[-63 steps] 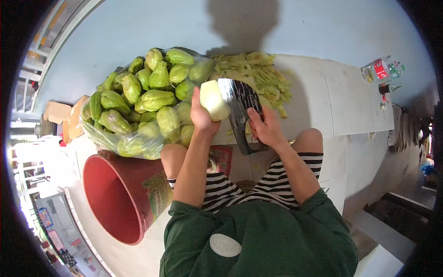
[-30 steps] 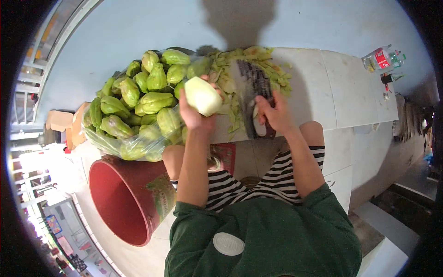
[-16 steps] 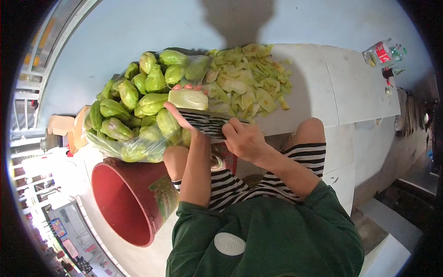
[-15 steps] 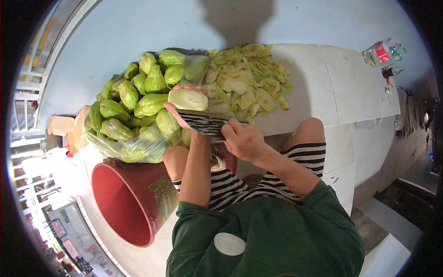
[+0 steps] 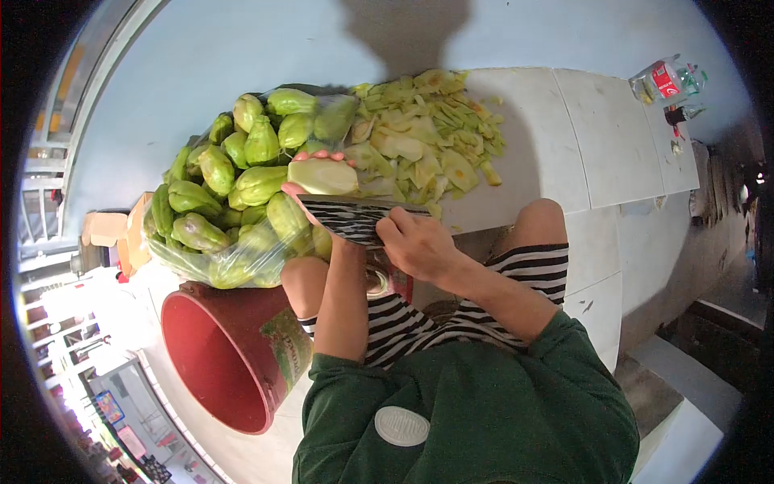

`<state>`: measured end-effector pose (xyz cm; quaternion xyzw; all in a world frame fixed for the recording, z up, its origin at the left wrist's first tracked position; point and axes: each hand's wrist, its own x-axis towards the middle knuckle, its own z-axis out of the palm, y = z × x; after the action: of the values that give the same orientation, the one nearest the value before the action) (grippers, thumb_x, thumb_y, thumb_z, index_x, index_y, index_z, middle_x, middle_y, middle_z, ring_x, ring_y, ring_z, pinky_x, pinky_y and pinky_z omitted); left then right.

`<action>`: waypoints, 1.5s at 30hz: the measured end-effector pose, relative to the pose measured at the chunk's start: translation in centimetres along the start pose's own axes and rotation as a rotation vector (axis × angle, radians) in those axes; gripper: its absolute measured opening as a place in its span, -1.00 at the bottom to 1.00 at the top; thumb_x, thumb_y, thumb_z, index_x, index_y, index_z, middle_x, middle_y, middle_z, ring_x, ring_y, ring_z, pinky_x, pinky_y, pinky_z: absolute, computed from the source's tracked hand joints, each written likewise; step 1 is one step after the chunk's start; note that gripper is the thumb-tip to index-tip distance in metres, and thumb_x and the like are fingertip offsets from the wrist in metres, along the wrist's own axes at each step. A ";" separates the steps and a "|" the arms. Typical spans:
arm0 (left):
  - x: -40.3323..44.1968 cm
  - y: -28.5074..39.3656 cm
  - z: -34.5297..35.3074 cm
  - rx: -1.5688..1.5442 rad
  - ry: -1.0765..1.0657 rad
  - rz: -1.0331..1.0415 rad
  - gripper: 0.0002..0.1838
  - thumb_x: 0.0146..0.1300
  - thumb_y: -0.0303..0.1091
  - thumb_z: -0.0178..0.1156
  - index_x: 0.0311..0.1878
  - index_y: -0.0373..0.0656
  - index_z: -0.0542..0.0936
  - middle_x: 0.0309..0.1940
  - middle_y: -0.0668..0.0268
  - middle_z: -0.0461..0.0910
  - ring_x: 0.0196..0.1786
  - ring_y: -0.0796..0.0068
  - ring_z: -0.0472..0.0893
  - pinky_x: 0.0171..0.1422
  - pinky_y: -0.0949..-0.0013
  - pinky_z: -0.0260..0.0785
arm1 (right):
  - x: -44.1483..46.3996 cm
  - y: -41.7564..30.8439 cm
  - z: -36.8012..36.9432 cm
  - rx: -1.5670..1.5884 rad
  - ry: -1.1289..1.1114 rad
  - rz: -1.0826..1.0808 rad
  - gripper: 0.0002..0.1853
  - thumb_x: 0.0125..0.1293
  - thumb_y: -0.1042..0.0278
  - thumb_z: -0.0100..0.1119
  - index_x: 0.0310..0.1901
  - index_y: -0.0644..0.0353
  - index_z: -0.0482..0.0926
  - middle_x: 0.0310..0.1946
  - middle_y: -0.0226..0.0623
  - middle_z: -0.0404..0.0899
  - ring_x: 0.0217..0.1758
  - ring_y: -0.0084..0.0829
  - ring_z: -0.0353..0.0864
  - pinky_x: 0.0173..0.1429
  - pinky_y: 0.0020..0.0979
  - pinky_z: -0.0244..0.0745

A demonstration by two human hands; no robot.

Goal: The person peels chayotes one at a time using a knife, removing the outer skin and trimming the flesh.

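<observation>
A pale peeled chayote (image 5: 323, 177) lies in my left hand (image 5: 300, 196), whose fingertips curl over its far side and whose thumb is at the near side. My right hand (image 5: 417, 244) is closed on a wide dark blade with pale streaks (image 5: 355, 218), which lies along the near side of the chayote and hides part of my left palm. Left of my hands, a clear plastic bag (image 5: 242, 256) holds several green chayotes (image 5: 261, 187). Beyond and right of the blade, a heap of green peelings (image 5: 435, 137) is spread on the tiled ledge (image 5: 528, 181).
A red bucket (image 5: 218, 355) lies on its side at the lower left, mouth facing left. Behind it is a cardboard box (image 5: 133, 234). Plastic bottle (image 5: 663, 81) and small dark bottle (image 5: 684, 114) are at the ledge's far right, by the pale blue wall (image 5: 266, 40).
The blade has swung from upright, right of the chayote, to lying across its near side. My right hand moved left with it. The chayote shifted left and turned sideways in my left hand.
</observation>
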<state>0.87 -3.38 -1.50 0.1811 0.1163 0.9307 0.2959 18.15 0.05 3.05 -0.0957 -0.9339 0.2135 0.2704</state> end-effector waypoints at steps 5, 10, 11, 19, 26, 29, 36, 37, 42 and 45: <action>-0.2 0.1 0.0 0.019 0.019 -0.013 -0.36 0.36 0.32 -0.13 0.14 -0.10 0.38 -0.06 0.14 0.50 -0.04 0.10 0.52 0.08 -0.02 0.45 | 0.2 -0.1 -0.1 0.030 0.026 0.006 -0.87 0.21 0.35 0.09 -0.29 0.16 0.37 -0.44 -0.25 0.38 -0.53 -0.26 0.58 -0.51 -0.30 0.51; -0.4 0.0 0.3 -0.006 0.014 -0.009 -0.35 0.36 0.32 -0.12 0.17 -0.09 0.35 -0.03 0.12 0.50 0.00 0.08 0.51 0.12 -0.01 0.43 | 0.6 -0.2 -0.4 0.032 0.006 0.041 -0.85 0.21 0.34 0.09 -0.27 0.17 0.36 -0.44 -0.24 0.39 -0.53 -0.25 0.59 -0.52 -0.28 0.52; -0.3 0.0 0.2 -0.005 0.015 -0.012 -0.35 0.36 0.32 -0.12 0.17 -0.09 0.35 -0.03 0.12 0.50 0.00 0.08 0.51 0.12 -0.01 0.43 | 0.7 -0.3 -0.5 0.022 0.017 0.042 -0.83 0.11 0.41 0.14 -0.30 0.17 0.35 -0.46 -0.25 0.37 -0.54 -0.26 0.56 -0.51 -0.29 0.49; -0.1 -0.1 0.1 0.061 -0.033 0.047 -0.36 0.36 0.28 -0.07 0.19 -0.10 0.34 -0.01 0.08 0.48 0.02 0.06 0.50 0.13 -0.04 0.42 | 1.1 -0.5 -0.4 0.003 0.036 0.046 -0.80 0.04 0.44 0.18 -0.34 0.15 0.35 -0.46 -0.27 0.35 -0.56 -0.29 0.53 -0.52 -0.32 0.47; -0.5 -0.3 0.3 0.026 -0.113 -0.042 -0.37 0.37 0.26 -0.06 0.20 -0.10 0.33 0.03 0.05 0.46 0.04 0.02 0.48 0.15 -0.07 0.41 | 1.4 -0.4 -0.2 -0.015 -0.008 0.056 -0.77 0.02 0.42 0.20 -0.31 0.16 0.35 -0.45 -0.28 0.35 -0.54 -0.30 0.53 -0.50 -0.35 0.49; -0.8 -0.4 1.3 0.070 -0.058 0.036 -0.36 0.37 0.27 -0.08 0.21 -0.11 0.32 0.04 0.04 0.47 0.05 0.01 0.48 0.15 -0.07 0.40 | 1.4 -0.4 -0.1 -0.005 -0.014 0.069 -0.76 0.03 0.42 0.20 -0.30 0.17 0.34 -0.43 -0.27 0.36 -0.53 -0.29 0.54 -0.49 -0.34 0.50; -1.1 -0.7 1.7 0.085 -0.005 -0.018 -0.36 0.37 0.28 -0.10 0.20 -0.11 0.33 0.00 0.08 0.48 0.01 0.05 0.49 0.10 -0.03 0.42 | 1.7 -0.3 -0.1 0.019 -0.044 0.100 -0.76 0.06 0.42 0.20 -0.27 0.18 0.34 -0.41 -0.24 0.37 -0.50 -0.25 0.57 -0.48 -0.30 0.52; -1.1 -0.7 1.7 0.102 0.015 0.003 -0.36 0.37 0.28 -0.10 0.19 -0.11 0.33 -0.01 0.08 0.48 0.01 0.05 0.49 0.10 -0.03 0.42 | 1.8 -0.3 -0.1 0.019 -0.044 0.099 -0.76 0.06 0.42 0.20 -0.27 0.18 0.34 -0.41 -0.24 0.37 -0.50 -0.25 0.57 -0.48 -0.30 0.52; -0.9 -0.7 2.1 0.142 0.013 0.018 -0.34 0.35 0.30 -0.08 0.17 -0.12 0.34 -0.03 0.07 0.48 -0.02 0.05 0.49 0.07 -0.01 0.43 | 1.9 -0.3 -0.1 0.031 -0.023 0.090 -0.77 0.08 0.44 0.18 -0.26 0.19 0.34 -0.41 -0.22 0.37 -0.50 -0.22 0.57 -0.47 -0.28 0.52; -0.9 -0.9 2.5 0.167 0.028 0.021 -0.32 0.33 0.31 -0.07 0.16 -0.14 0.34 -0.05 0.05 0.48 -0.06 0.06 0.50 0.02 0.02 0.44 | 1.9 -0.3 -0.1 0.008 -0.037 0.106 -0.77 0.08 0.44 0.17 -0.25 0.19 0.34 -0.41 -0.21 0.39 -0.49 -0.21 0.58 -0.48 -0.28 0.52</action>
<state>3.03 -2.88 0.25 0.1932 0.1960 0.9232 0.2682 16.63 0.41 4.15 -0.1402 -0.9315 0.2328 0.2417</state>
